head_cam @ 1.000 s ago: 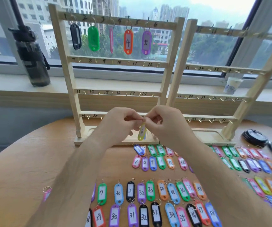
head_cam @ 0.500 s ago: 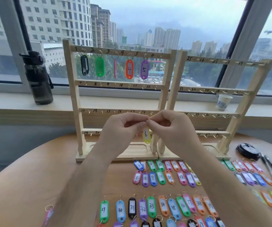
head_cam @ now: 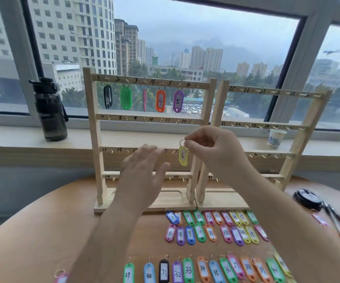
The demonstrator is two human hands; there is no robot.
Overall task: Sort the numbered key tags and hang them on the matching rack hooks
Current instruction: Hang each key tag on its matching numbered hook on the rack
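Well below hook mark 6 (head_cam: 188,84), yellow tag 6 (head_cam: 183,156) is being dangled upright, ring (head_cam: 182,143) pinched in the right grip (head_cam: 212,152); the left grip (head_cam: 142,176) is being held open.

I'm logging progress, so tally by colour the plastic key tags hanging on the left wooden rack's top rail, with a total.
Black plastic key tag: 1
Green plastic key tag: 1
Pink plastic key tag: 1
Orange plastic key tag: 1
Purple plastic key tag: 1
Total: 5
Not counted: yellow plastic key tag in the right hand.
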